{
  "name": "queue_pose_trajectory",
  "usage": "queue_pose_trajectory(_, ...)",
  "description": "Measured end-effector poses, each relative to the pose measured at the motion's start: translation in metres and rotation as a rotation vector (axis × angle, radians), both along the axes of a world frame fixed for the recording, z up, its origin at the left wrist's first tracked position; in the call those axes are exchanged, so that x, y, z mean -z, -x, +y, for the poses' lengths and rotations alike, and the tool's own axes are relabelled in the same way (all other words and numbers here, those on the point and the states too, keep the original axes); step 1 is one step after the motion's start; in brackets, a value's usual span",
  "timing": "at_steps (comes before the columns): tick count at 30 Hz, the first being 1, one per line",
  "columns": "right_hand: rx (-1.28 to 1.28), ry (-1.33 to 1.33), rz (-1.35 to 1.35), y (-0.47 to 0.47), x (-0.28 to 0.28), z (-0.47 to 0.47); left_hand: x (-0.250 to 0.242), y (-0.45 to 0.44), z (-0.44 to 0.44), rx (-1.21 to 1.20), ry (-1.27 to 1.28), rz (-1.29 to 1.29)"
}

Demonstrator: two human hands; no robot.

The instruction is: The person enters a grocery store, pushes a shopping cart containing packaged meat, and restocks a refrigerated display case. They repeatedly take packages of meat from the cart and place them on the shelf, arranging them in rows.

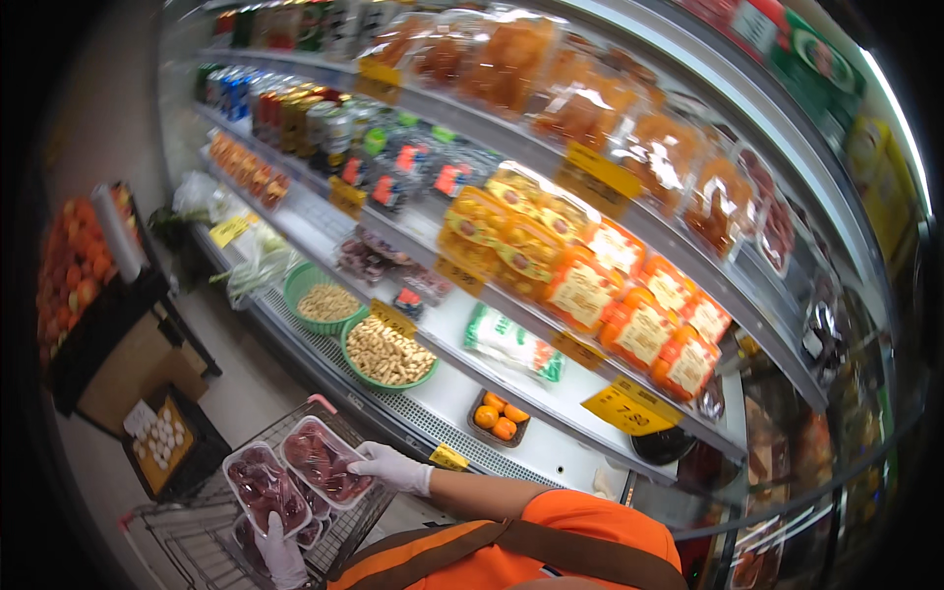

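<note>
My right hand [391, 467], in a white glove, grips the edge of a plastic-wrapped white tray of dark red meat [324, 457]. Lower down, my left hand [282, 557], gloved too, has its thumb over the near end of a second wrapped meat tray [262, 479]. The two trays sit side by side, tilted, over a wire shopping cart [369, 520]. Beneath them more meat trays [313, 505] show in part. The fingers under the left tray are hidden.
An open refrigerated display [516, 280] runs alongside the cart. Its bottom deck holds green baskets of peanuts [391, 352] and a small basket of orange fruit [501, 417]. Beyond the cart stand a box of eggs [158, 442] and a fruit stand [81, 258].
</note>
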State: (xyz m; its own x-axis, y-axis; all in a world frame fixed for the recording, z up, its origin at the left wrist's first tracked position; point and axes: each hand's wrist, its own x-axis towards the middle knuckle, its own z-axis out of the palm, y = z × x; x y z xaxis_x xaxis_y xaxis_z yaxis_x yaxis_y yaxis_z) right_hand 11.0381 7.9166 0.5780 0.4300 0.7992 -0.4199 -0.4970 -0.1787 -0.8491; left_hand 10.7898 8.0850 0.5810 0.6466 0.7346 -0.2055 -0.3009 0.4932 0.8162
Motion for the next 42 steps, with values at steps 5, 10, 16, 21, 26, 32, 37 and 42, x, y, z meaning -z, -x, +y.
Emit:
queue_pose_trajectory(5,0.175,-0.391,0.043,-0.019,-0.116,-0.152,-0.084,-0.075,-0.071,0.335,0.029,-0.239)
queue_pose_trajectory(10,0.466,-0.489,-0.124,-0.026,-0.228,-0.301,-0.148,-0.157,-0.154,0.559,0.114,-0.417)
queue_pose_trajectory(16,0.833,-0.663,-0.688,-0.012,-0.34,-0.434,-0.192,-0.219,-0.251,0.836,0.242,-0.6)
queue_pose_trajectory(21,1.103,-0.478,-0.938,0.001,-0.425,-0.502,-0.206,-0.243,-0.297,0.982,0.224,-0.608)
queue_pose_trajectory(26,1.414,-0.234,-1.017,-0.054,-0.485,-0.517,-0.208,-0.256,-0.29,1.109,0.155,-0.529)
queue_pose_trajectory(32,1.564,0.087,-1.185,-0.118,-0.516,-0.552,-0.204,-0.27,-0.265,1.128,0.159,-0.529)
queue_pose_trajectory(37,1.558,0.46,-1.352,-0.134,-0.522,-0.578,-0.196,-0.272,-0.243,1.049,0.211,-0.491)
queue_pose_trajectory(42,1.497,0.724,-1.475,-0.142,-0.521,-0.573,-0.183,-0.275,-0.227,0.986,0.205,-0.408)
